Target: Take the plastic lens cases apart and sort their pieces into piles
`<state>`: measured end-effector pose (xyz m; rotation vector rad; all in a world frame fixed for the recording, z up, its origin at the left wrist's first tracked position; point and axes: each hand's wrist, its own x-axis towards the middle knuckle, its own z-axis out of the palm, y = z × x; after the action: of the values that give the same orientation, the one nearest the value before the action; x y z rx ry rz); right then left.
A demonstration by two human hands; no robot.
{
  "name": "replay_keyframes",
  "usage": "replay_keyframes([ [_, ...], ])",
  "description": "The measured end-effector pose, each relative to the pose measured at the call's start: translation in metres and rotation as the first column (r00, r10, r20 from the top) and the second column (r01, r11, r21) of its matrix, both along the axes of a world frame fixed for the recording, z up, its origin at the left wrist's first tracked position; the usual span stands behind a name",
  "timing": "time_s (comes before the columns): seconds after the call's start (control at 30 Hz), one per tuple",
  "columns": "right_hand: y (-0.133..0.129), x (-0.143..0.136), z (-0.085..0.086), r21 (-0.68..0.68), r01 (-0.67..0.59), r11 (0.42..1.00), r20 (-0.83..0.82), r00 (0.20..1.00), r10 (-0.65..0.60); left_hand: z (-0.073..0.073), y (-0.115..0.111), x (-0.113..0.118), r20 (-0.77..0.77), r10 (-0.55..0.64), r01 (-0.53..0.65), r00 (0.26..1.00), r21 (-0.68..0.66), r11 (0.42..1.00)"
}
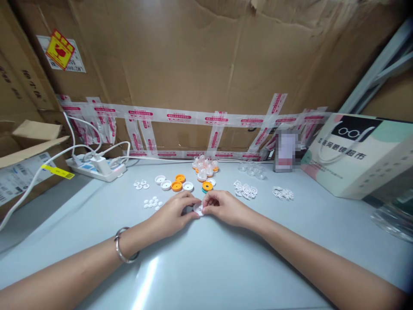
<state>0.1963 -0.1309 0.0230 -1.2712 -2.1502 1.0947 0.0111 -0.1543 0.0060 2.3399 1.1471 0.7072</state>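
Observation:
A small white round plastic part (198, 209) sits low over the table between my two hands. My left hand (176, 211) grips its left edge with thumb and fingers. My right hand (222, 207) is closed in a pinch at its right side; the fingertips hide any smaller piece there. Just beyond my fingers lies an orange cap (207, 186) over a teal one. White cups (187, 186) and orange cups (177, 186) stand to the left of it. Farther left are small white discs (152, 202) and white stemmed pieces (141, 184).
Clear domes on orange bases (205, 165) cluster at the back, with loose clear domes (253, 170) beside them. White lattice pieces (245, 190) and more white pieces (283, 193) lie right. A power strip (101, 168), phone (285, 150), paper bag (351, 155) and cardboard boxes (180, 56) border the table.

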Motion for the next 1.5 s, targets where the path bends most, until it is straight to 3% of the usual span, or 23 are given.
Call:
replay_keyframes([
  [0.1, -0.002, 0.000, 0.002, -0.020, 0.050, 0.999, -0.071, 0.996, -0.052, 0.001, -0.001, -0.001, 0.016, 0.007, -0.008, 1.000, 0.020, 1.000],
  [0.2, -0.005, 0.001, 0.006, -0.122, 0.099, 0.988, -0.218, 0.968, -0.124, 0.007, -0.005, -0.003, 0.094, 0.059, -0.068, 0.994, 0.099, 0.993],
  [0.33, -0.015, -0.001, 0.010, -0.272, 0.033, 0.962, -0.435, 0.887, -0.153, 0.018, -0.016, -0.002, 0.216, 0.057, -0.098, 0.975, 0.187, 0.978],
  [0.43, -0.024, -0.005, 0.010, -0.321, -0.025, 0.947, -0.526, 0.836, -0.156, 0.025, -0.025, 0.003, 0.280, 0.062, -0.092, 0.958, 0.096, 0.991],
  [0.6, -0.030, -0.008, 0.013, -0.334, 0.014, 0.943, -0.533, 0.822, -0.200, 0.037, -0.022, -0.003, 0.309, 0.159, -0.156, 0.938, -0.035, 0.987],
  [0.77, -0.024, 0.001, 0.014, -0.170, 0.091, 0.981, -0.445, 0.881, -0.159, 0.040, 0.006, -0.042, 0.119, 0.309, -0.293, 0.943, -0.137, 0.946],
  [0.93, -0.019, 0.010, 0.006, 0.155, 0.144, 0.977, -0.254, 0.962, -0.101, 0.028, 0.025, -0.065, -0.098, 0.240, -0.256, 0.966, -0.212, 0.943],
  [1.07, -0.019, 0.011, 0.000, 0.363, 0.065, 0.929, -0.085, 0.996, -0.036, 0.023, 0.029, -0.066, -0.222, 0.219, -0.261, 0.950, -0.179, 0.949],
  [1.33, -0.020, 0.009, -0.010, 0.374, -0.007, 0.927, 0.058, 0.998, -0.015, 0.033, 0.029, -0.077, -0.351, 0.206, -0.245, 0.913, -0.068, 0.967],
  [1.5, -0.017, 0.007, -0.014, 0.364, -0.010, 0.931, 0.052, 0.999, -0.010, 0.034, 0.016, -0.066, -0.389, 0.236, -0.183, 0.891, 0.168, 0.969],
])
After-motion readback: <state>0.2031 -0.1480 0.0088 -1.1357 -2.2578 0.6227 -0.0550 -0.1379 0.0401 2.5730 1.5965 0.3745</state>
